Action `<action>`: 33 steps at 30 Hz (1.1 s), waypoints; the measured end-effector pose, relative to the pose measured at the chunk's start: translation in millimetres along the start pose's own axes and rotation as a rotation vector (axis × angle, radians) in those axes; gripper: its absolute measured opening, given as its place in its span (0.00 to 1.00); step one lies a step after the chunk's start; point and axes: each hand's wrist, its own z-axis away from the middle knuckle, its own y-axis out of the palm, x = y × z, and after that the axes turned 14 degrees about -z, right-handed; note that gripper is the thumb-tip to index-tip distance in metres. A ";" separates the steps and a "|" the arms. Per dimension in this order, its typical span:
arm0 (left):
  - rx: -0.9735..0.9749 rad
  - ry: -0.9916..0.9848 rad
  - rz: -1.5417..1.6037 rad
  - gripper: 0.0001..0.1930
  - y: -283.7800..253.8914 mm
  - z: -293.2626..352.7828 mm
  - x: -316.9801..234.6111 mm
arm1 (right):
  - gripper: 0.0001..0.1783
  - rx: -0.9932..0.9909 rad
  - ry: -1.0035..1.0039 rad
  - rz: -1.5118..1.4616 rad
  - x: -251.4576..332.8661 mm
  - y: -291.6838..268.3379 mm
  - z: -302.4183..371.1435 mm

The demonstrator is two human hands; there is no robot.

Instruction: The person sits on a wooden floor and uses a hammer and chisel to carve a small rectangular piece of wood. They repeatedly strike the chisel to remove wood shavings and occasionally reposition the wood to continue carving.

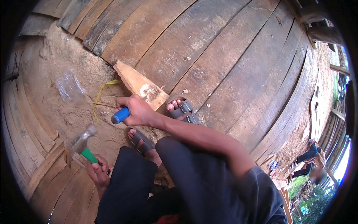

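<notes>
My left hand [98,172], at the lower left, is closed round the green handle of a claw hammer [82,141]; the metal head is raised and slightly blurred. My right hand [136,111] grips a blue-handled chisel [120,116], butt end toward the hammer; its blade is hidden behind my fist. Just beyond that fist lies a tapered piece of pale wood [130,76]. A rough hollow [150,92] is cut into its wider end. My sandalled foot [182,110] rests against that end of the wood, on the planks.
Wide wooden planks [223,56] spread ahead and to the right, with scattered chips. At left, sandy ground holds a clear plastic bag [69,85] and a yellow strap [99,95]. More boards [67,190] lie lower left. Another person [313,158] is at the far right.
</notes>
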 end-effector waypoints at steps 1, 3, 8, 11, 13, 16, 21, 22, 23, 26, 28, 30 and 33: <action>0.072 -0.006 -0.123 0.23 0.9 -2.8 -0.9 | 0.10 -0.012 0.011 0.008 -2.4 -0.6 1.8; 0.188 -0.031 -0.386 0.24 -2.3 -3.7 -7.4 | 0.10 -0.010 0.023 -0.001 -4.4 5.8 1.6; 0.024 0.005 -0.108 0.28 -0.9 4.9 3.2 | 0.10 0.046 -0.016 0.056 -9.6 2.4 5.9; 0.066 -0.019 -0.185 0.29 -2.6 0.7 1.8 | 0.10 0.049 -0.116 -0.002 -4.1 8.1 11.2; 0.106 -0.012 -0.245 0.30 -6.3 -1.1 6.6 | 0.12 0.065 -0.165 -0.046 6.3 12.2 10.8; 0.088 -0.048 -0.143 0.32 -1.5 1.6 6.8 | 0.14 0.096 -0.157 -0.066 23.3 13.3 6.6; 0.109 -0.002 -0.057 0.36 -7.1 -0.2 10.6 | 0.13 0.023 -0.187 -0.083 15.5 11.6 4.6; 0.118 -0.004 -0.040 0.37 -8.4 0.2 11.8 | 0.13 0.017 -0.191 -0.070 15.8 10.7 5.8; 0.118 -0.003 -0.035 0.38 -8.6 0.0 12.5 | 0.13 0.005 -0.199 -0.063 15.4 8.9 5.4; 0.159 -0.040 0.074 0.42 -10.9 2.1 19.9 | 0.12 -0.003 -0.197 -0.064 15.0 2.2 4.8; 0.218 -0.090 0.275 0.45 -14.6 1.5 26.4 | 0.11 -0.051 -0.150 -0.070 6.8 -4.2 2.2; 0.214 -0.137 0.294 0.46 -16.1 -0.3 19.2 | 0.08 -0.098 -0.052 -0.137 3.9 -10.4 -4.4; 0.217 -0.101 0.275 0.45 -22.5 -13.0 3.9 | 0.10 -0.144 0.106 -0.239 6.1 -25.9 -19.2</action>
